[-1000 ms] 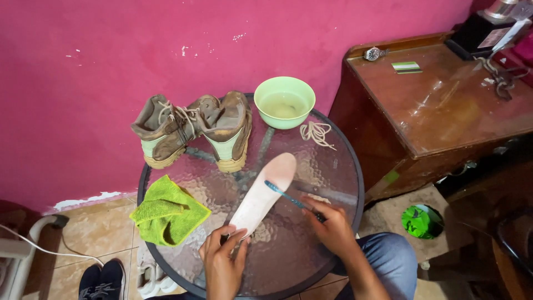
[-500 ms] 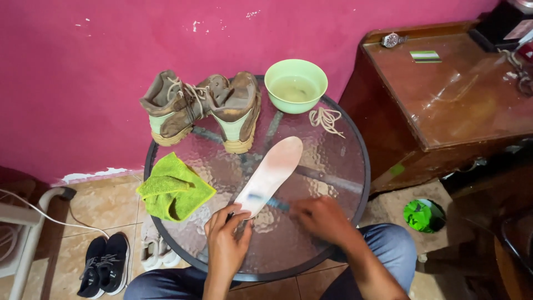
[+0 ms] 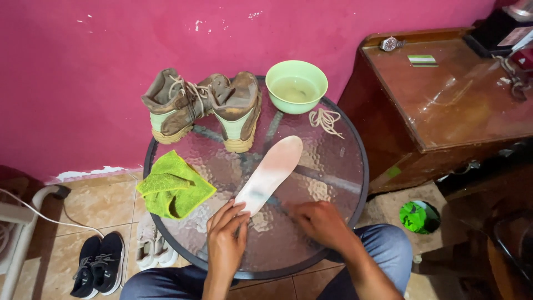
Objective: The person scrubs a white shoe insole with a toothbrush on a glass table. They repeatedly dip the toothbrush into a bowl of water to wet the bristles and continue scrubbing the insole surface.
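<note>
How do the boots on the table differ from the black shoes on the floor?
The boots are tan, high-ankled and dirty, with pale laces hanging loose; the black shoes are low, dark sneakers. The boots stand on the glass table near the green bowl; the black shoes sit on the tiled floor. Both are pairs set side by side.

On the round glass-topped table [image 3: 338, 183] stand two worn brown lace-up boots [image 3: 205, 108], one pale green bowl [image 3: 296, 86] of cloudy liquid, one loose coil of beige shoelace [image 3: 326, 119], one crumpled lime-green cloth [image 3: 173, 186] and one long pale shoe insole [image 3: 269, 174]. Two bare hands are over it, the left hand [image 3: 225, 239] and the right hand [image 3: 319, 222]. On the tiled floor lie two black sneakers [image 3: 100, 269] and one green round container [image 3: 419, 216], while the brown wooden cabinet [image 3: 444, 111] carries one wristwatch [image 3: 391, 43] and one small striped card [image 3: 422, 60].
</note>
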